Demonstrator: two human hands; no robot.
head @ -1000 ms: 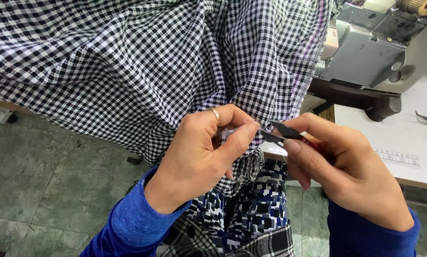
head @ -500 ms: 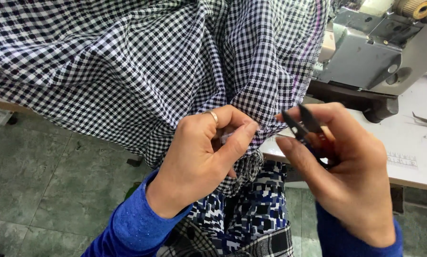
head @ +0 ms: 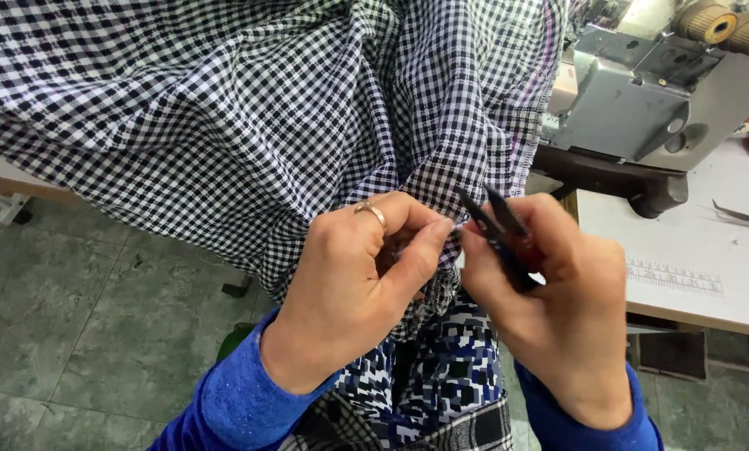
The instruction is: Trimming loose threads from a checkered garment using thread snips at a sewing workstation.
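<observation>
The left hand (head: pixel 354 284) has its grip pinched together on a fold of the black-and-white checked fabric (head: pixel 224 108), thumb pressed against the curled fingers; a ring (head: pixel 372 210) sits on 1 finger. The right hand (head: pixel 558 292) is closed around a pair of small dark thread snips (head: pixel 495 230), whose 2 blades stand slightly apart and point up toward the fabric's hem, just beside the pinch.

Against the frame 0.5 s ago, the hands sit much as they did; 1.0 s ago the snips lay flatter, pointing at the left hand's fingertips.

The fabric hangs from above down into the lap, over a blue patterned cloth (head: pixel 429 376). To the right, the white table (head: pixel 692 267) carries a grey sewing machine (head: pixel 642 100) close to the right hand; left and below is open tiled floor (head: pixel 82 334).
</observation>
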